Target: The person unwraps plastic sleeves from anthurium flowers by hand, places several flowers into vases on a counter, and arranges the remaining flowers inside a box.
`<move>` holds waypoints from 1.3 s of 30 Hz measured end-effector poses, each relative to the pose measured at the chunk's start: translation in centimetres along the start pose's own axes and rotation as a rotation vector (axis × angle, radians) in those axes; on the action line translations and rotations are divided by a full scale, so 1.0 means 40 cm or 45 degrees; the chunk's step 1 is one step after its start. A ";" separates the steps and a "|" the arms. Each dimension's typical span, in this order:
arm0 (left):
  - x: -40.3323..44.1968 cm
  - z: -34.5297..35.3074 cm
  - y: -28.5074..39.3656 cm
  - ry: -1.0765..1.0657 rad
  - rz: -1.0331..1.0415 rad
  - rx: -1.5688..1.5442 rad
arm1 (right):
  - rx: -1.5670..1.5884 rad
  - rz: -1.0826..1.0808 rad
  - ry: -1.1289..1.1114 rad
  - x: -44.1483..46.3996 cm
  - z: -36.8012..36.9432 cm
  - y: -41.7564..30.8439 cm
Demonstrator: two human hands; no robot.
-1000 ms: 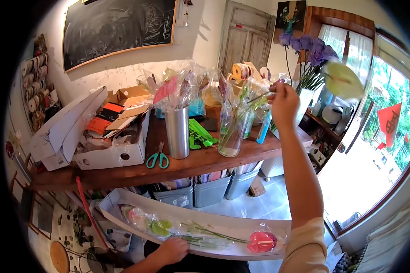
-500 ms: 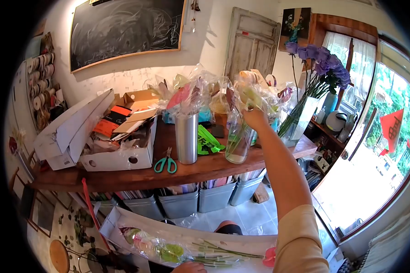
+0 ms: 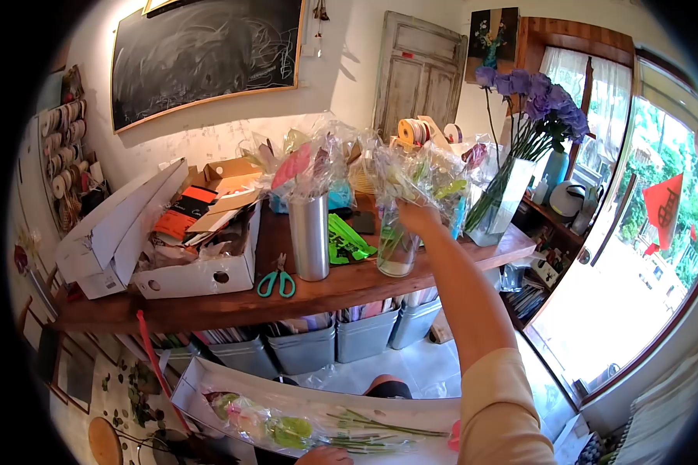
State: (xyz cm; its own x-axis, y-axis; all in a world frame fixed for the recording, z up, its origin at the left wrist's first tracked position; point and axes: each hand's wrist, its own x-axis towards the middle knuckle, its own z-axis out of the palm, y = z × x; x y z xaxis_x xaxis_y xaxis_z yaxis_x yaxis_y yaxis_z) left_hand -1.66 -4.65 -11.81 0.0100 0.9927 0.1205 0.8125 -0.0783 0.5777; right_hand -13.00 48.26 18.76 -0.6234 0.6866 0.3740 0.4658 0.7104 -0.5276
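My right hand [image 3: 420,220] is at the mouth of a clear glass vase [image 3: 398,260]. Its fingers are closed around a flower wrapped in clear plastic [image 3: 395,182], though the fingertips are partly hidden. Beside it, more wrapped flowers with pink and green heads [image 3: 306,163] stand in a tall metal cylinder vase [image 3: 309,240]. At the bottom edge my left hand [image 3: 326,456] is closed on the near side of a long white box [image 3: 198,374], only partly in view. Inside the box lie wrapped flowers [image 3: 287,430] with long green stems [image 3: 380,426].
Teal-handled scissors [image 3: 277,283] lie on the wooden table [image 3: 186,308], near an open white carton [image 3: 202,283] of packaging. Purple flowers [image 3: 539,101] lean in a glass vase [image 3: 492,225] on the right. Grey bins [image 3: 302,349] stand under the table.
My right hand has moved down towards the vase mouth, and the wrapped flower in it has lowered and leans left. My left hand stays at the box. The view has shifted slightly.
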 end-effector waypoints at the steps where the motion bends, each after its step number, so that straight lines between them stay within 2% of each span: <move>1: 0.002 -0.010 0.009 -0.014 -0.006 0.009 | -0.072 -0.006 -0.068 -0.008 -0.015 -0.018; 4: 0.005 -0.037 0.043 -0.032 -0.022 0.027 | -0.328 -0.116 -0.260 -0.022 -0.037 -0.043; 7: 0.001 -0.038 0.058 -0.057 -0.052 0.055 | -0.407 -0.140 -0.135 -0.078 0.019 -0.002; 9: -0.012 -0.034 0.057 -0.152 -0.112 0.079 | -0.060 -0.399 0.413 -0.194 0.086 0.025; 11: 0.007 -0.039 0.036 -0.145 -0.022 0.177 | 0.171 -0.559 0.541 -0.318 0.142 0.054; 13: 0.014 -0.035 0.031 -0.067 0.050 0.174 | 0.278 -0.610 0.215 -0.454 0.175 0.095; 14: 0.016 -0.034 0.030 0.016 0.079 0.128 | 0.318 -0.532 -0.085 -0.526 0.174 0.081; 16: 0.026 -0.080 0.056 -0.053 0.029 -0.007 | 0.414 -0.322 -0.703 -0.698 0.118 0.030; 17: 0.035 -0.111 0.072 0.041 0.038 -0.052 | 0.417 -0.288 -0.892 -0.766 0.101 0.028; 19: 0.045 -0.131 0.074 0.113 0.004 -0.188 | 0.160 -0.624 -1.128 -0.862 0.080 0.044; 20: 0.049 -0.134 0.069 0.070 -0.024 -0.216 | 0.079 -0.560 -1.316 -0.907 0.088 0.061; 23: 0.059 -0.154 0.059 0.018 -0.028 -0.271 | -0.240 -0.326 -1.288 -1.016 0.129 0.121; 27: 0.110 -0.197 0.017 0.017 0.022 -0.188 | -0.355 -0.188 -1.162 -1.069 0.201 0.205; 31: 0.193 -0.208 -0.028 -0.039 -0.098 0.030 | -0.345 -0.166 -1.162 -1.078 0.229 0.248; 37: 0.298 -0.154 -0.065 -0.105 -0.063 0.240 | -0.304 -0.156 -1.096 -1.069 0.190 0.248; 39: 0.312 -0.123 -0.082 -0.219 -0.101 0.309 | -0.239 -0.134 -1.110 -1.065 0.163 0.257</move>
State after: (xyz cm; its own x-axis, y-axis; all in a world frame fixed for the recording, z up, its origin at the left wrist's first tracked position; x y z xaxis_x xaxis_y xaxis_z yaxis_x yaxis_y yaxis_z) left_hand -7.09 7.54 -8.22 0.0230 0.9974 -0.0678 0.9300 0.0035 0.3674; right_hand 14.25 25.31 -7.55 -0.8885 0.3097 -0.3387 0.4268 0.8291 -0.3613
